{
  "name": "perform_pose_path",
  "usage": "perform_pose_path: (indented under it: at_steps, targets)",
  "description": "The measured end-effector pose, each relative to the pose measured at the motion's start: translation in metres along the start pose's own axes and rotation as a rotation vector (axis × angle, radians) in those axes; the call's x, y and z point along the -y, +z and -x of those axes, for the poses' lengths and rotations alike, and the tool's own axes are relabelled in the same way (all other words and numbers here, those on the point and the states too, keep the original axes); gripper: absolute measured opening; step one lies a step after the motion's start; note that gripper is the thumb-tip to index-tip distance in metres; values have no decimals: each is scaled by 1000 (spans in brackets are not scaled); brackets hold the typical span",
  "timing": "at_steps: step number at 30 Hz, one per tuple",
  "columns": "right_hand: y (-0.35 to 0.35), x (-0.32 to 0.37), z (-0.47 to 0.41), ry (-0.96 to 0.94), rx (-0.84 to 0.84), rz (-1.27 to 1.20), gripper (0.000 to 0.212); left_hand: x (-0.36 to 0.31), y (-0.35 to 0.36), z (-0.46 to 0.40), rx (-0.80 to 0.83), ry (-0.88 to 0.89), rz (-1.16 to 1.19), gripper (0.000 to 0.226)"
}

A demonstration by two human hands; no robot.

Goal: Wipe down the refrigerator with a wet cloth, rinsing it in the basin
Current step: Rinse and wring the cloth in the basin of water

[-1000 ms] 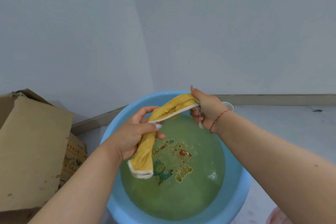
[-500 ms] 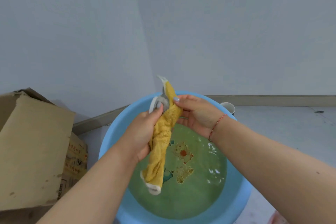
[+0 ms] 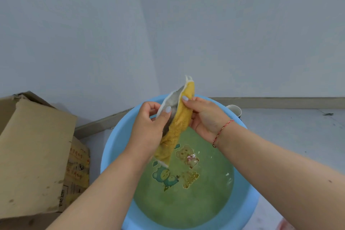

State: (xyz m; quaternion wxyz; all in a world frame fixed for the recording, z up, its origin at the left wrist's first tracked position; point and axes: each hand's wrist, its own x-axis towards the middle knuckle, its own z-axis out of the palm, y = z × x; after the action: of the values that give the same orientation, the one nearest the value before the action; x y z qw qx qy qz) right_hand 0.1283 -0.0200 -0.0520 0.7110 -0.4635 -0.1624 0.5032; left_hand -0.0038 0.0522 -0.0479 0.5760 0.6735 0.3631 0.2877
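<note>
A wet yellow cloth with a grey back and white edging hangs upright above a light blue basin of greenish water. Cartoon animals are printed on the basin's floor. My left hand pinches the cloth's left edge with the thumb on the grey side. From the right, my right hand holds the upper yellow part between thumb and fingers. The cloth's lower end dangles just above the water. No refrigerator is in view.
A worn cardboard box stands on the floor left of the basin. A white cup sits behind the basin's far rim, by the skirting board. Plain grey walls meet in a corner behind. Grey floor stretches to the right.
The cloth went from stretched sideways between both hands to hanging vertically. Both hands came together and rose a little, and the grey side has opened out toward me.
</note>
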Motion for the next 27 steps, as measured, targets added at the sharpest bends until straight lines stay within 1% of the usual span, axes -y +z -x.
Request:
perform_pose_path:
  at_steps: [2,4,7,10,12,13,15,18,20,23,25,27]
  targets:
    - [2,1,0,-33,-1,-9,18,-3,-1,-3,17,-19,120,12]
    - [4,2,0,-80,-20,45,18,-6,-3,-6,5,10,140,12]
    - [8,0,2,-175,-54,233,16,-10,-1,-5,20,30,153,22]
    - [11,-2,7,-257,-13,451,19,-12,0,-4,27,11,160,34]
    - [13,-1,9,-325,-7,604,23,-10,-2,-7,15,-4,171,28]
    - [13,1,10,-347,-10,628,23,-9,-3,-8,11,-8,171,23]
    - [12,4,12,-366,-3,645,22,-8,-3,-10,9,-11,167,19]
    - [10,7,11,-365,39,707,29,-10,-1,-9,38,-20,196,31]
    - [11,7,10,-325,36,746,25,-10,1,-8,49,-34,213,37]
    - [10,6,8,-213,39,623,19,-8,0,-11,30,-73,266,31]
    - [12,6,9,-200,62,558,21,-11,1,-12,61,-87,324,33]
    - [16,9,13,-224,130,605,27,-16,3,-9,105,-82,375,38]
